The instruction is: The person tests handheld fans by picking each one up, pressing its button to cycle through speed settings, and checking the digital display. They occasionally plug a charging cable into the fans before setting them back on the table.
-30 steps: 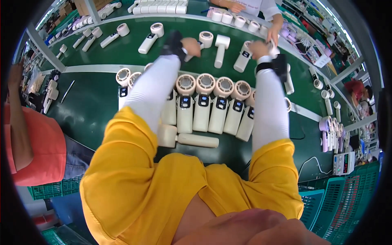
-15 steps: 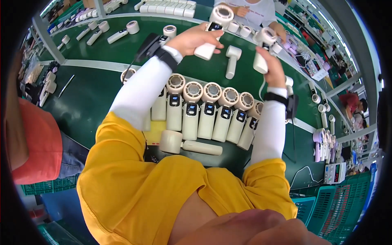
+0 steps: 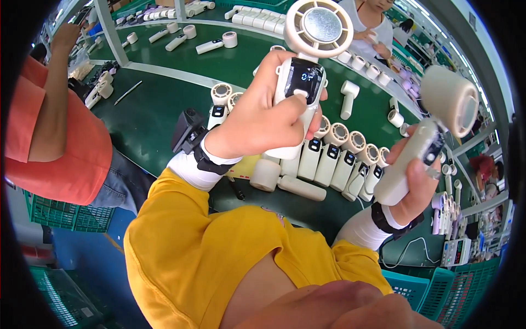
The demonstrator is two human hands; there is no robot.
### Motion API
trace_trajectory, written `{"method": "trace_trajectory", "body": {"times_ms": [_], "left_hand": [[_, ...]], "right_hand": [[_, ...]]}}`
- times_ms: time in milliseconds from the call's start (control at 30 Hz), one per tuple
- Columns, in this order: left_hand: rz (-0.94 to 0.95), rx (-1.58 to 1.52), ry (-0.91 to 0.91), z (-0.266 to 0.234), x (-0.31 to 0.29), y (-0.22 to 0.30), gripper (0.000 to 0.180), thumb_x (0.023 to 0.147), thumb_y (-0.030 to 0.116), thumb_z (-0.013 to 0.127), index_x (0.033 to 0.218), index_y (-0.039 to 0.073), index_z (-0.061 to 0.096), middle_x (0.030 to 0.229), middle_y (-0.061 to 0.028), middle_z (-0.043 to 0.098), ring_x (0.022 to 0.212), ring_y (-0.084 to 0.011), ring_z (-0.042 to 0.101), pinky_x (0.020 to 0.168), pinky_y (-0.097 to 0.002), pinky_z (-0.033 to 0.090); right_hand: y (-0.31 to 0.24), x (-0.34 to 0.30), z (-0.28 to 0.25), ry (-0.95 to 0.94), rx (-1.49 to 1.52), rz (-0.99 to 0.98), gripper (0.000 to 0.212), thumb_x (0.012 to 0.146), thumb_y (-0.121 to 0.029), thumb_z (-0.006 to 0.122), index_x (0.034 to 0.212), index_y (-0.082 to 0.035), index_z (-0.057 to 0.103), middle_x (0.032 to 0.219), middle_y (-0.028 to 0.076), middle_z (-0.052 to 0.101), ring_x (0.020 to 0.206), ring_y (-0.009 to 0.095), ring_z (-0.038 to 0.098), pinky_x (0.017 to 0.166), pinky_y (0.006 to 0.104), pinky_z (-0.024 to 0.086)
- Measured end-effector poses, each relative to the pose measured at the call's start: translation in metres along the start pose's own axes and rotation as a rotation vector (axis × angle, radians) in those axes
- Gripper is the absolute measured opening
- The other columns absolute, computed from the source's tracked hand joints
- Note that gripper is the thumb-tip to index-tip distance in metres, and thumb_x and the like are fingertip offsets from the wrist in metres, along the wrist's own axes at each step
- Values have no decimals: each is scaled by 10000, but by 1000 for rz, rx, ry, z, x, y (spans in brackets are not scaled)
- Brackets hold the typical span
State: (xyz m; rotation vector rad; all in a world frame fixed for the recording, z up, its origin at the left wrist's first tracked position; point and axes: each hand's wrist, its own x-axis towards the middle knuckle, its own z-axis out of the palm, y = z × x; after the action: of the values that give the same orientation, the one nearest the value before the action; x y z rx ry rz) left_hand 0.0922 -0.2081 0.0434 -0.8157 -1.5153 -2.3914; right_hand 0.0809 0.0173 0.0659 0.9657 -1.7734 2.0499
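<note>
Left hand (image 3: pixel 255 120): one cream fan (image 3: pixel 304 74). Right hand (image 3: pixel 417 189): one tilted fan (image 3: pixel 417 143).

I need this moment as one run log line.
left hand: holds fan, display lit; right hand: holds another fan; table: row of fans

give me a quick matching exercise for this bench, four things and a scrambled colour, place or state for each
Things:
1. left hand
2. right hand
3. pen-like stick
4. co-worker's top

Matches:
A. coral-coloured
B. holding a handheld fan with its lit display facing the camera
C. lying on the dark green tabletop, left of the row of fans
D. holding a second handheld fan, its round head turned toward the picture's right

Pairs: 1-B, 2-D, 3-C, 4-A
</note>
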Motion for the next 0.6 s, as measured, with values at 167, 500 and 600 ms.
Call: {"method": "trace_trajectory", "body": {"times_ms": [167,500,600], "left_hand": [[-84,-47,-26,-4,-1,9,495,697,-111,364,1140,1,174,926,-126,467,647,-166,536,556,-289,429],[-61,62,-42,-8,1,-2,521,692,-124,341,1160,29,172,919,-123,469,648,-163,538,546,-283,423],[-56,47,-41,-7,2,-1,525,689,-127,336,1163,26,169,918,-122,468,647,-160,536,547,-280,422]], "right_hand": [[12,-5,10,-54,-112,302,538,658,-329,675,1001,28,464,723,80,555,641,117,525,551,209,394],[28,3,13,-118,-157,428,531,644,-354,700,970,4,481,710,81,567,637,125,531,585,229,406],[28,2,12,-122,-183,411,532,647,-354,699,972,7,480,713,85,568,643,128,534,588,229,408]]}}
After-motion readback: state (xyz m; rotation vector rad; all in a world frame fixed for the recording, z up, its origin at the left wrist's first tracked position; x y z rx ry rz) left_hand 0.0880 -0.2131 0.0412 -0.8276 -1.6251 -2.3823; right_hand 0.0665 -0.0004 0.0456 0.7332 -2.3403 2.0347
